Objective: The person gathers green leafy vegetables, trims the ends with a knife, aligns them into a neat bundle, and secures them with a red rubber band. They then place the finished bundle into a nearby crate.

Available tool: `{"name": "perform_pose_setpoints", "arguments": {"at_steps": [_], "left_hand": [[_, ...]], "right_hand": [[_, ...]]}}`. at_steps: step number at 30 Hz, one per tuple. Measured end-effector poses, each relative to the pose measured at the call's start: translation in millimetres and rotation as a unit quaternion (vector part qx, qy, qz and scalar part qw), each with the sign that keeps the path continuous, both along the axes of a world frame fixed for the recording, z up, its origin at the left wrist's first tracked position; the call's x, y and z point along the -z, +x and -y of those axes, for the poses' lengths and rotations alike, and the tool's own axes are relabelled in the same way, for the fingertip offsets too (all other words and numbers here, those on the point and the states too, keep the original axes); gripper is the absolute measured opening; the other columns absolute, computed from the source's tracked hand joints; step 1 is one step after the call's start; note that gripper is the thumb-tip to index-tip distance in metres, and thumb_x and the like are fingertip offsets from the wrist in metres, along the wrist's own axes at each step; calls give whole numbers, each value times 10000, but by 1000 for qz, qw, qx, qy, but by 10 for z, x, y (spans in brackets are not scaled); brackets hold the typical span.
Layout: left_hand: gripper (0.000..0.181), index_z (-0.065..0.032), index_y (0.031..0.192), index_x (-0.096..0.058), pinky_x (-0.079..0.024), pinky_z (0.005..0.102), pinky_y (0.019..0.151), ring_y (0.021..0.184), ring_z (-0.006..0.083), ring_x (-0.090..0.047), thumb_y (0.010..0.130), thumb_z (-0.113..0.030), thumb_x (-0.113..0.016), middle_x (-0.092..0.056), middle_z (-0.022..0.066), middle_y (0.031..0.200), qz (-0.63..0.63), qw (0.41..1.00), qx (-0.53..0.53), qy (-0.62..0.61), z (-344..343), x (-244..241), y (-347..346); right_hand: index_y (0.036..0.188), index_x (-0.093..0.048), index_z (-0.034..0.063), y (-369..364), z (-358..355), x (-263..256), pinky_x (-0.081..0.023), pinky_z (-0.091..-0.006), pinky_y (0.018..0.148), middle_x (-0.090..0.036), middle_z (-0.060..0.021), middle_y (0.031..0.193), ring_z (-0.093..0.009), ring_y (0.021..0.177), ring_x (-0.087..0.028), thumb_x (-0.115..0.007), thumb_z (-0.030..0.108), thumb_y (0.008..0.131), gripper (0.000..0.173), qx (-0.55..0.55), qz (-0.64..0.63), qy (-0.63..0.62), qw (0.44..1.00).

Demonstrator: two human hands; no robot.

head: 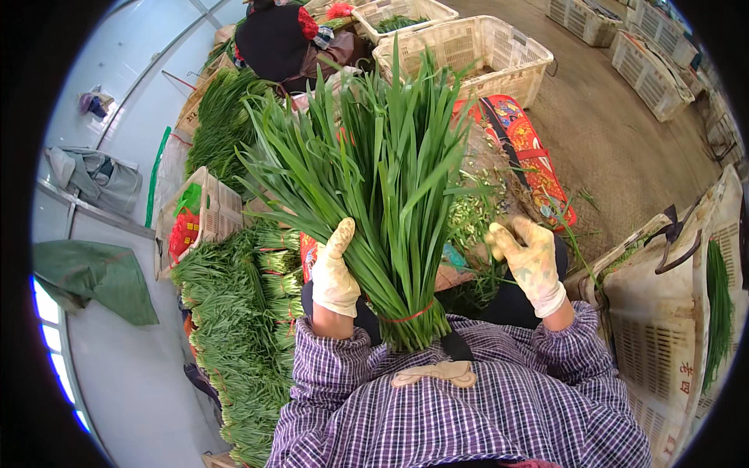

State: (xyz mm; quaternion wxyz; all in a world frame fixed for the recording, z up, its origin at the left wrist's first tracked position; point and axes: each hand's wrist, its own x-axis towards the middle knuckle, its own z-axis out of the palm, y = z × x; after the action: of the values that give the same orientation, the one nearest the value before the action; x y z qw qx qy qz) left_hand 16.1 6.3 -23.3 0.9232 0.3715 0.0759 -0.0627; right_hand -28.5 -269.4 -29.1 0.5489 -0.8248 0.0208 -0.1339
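A large bunch of garlic chives (386,205) fans out in front of my chest, its leaf tips pointing away and its cut ends close to my apron. Around its lower stems runs a red band (409,314). My left hand (336,272), in a pale stained glove, grips the bunch from its left side with the thumb on top. Gloved as well, my right hand (526,260) is raised to the right, apart from the bunch, with fingers curled and slightly blurred. A few loose leaves (488,272) hang beside it; whether the fingers pinch one is unclear.
Banded chive bundles (240,327) lie stacked at my left, beside a crate (219,205) holding red and green bags. Trimmings (477,202) and a red patterned cloth item (526,158) lie ahead. Large plastic crates (649,310) stand at right and ahead (526,73). Another person (272,44) sits ahead.
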Motion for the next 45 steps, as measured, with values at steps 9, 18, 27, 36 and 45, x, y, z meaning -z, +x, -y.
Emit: {"name": "perform_pose_setpoints", "arguments": {"at_steps": [9, 18, 27, 36, 45], "left_hand": [[532, -25, 1273, -499, -531, 343, 862, 940, 195, -644, 788, -34, -719, -641, 74, 1115, 68, 979, 15, 193, 278, -49, -78], [345, -7, 1082, -642, -555, 314, 782, 849, 177, -663, 757, 44, -747, -688, 69, 1001, 100, 981, -19, 163, 419, -86, -10], [351, -28, 1097, -645, -560, 323, 775, 854, 179, -662, 767, 61, -724, -688, 59, 1010, 77, 985, -22, 155, 420, -139, -47], [293, -12, 1034, -677, -551, 288, 757, 815, 155, -663, 756, 52, -745, -701, 63, 968, 74, 980, -27, 180, 370, -166, -81], [267, -13, 1013, -688, -545, 276, 759, 803, 133, -659, 759, 44, -749, -705, 53, 956, 103, 971, -2, 216, 402, -142, -114]], "right_hand": [[1255, -473, -8, 541, -644, -180, -473, -365, 926, -648, -191, 1105, -294, 1050, -626, -794, 374, 760, 703, -102, -7, 148, 984], [1105, -646, 12, 479, -517, -310, -454, -279, 816, -680, -35, 1010, -130, 871, -582, -641, 230, 925, 282, 74, 16, 312, 947], [1116, -627, -3, 546, -394, -221, -494, -295, 835, -687, -88, 1033, -174, 875, -635, -738, 258, 840, 396, 14, -4, 269, 963], [1242, -532, 32, 729, -44, -53, -445, -308, 925, -628, -60, 1120, -178, 1027, -571, -741, 185, 836, 482, 132, 115, 276, 945], [1090, -639, 42, 285, -218, -928, -531, -351, 846, -671, -130, 1095, -284, 955, -666, -623, 65, 844, 247, -242, 264, -95, 929]]}}
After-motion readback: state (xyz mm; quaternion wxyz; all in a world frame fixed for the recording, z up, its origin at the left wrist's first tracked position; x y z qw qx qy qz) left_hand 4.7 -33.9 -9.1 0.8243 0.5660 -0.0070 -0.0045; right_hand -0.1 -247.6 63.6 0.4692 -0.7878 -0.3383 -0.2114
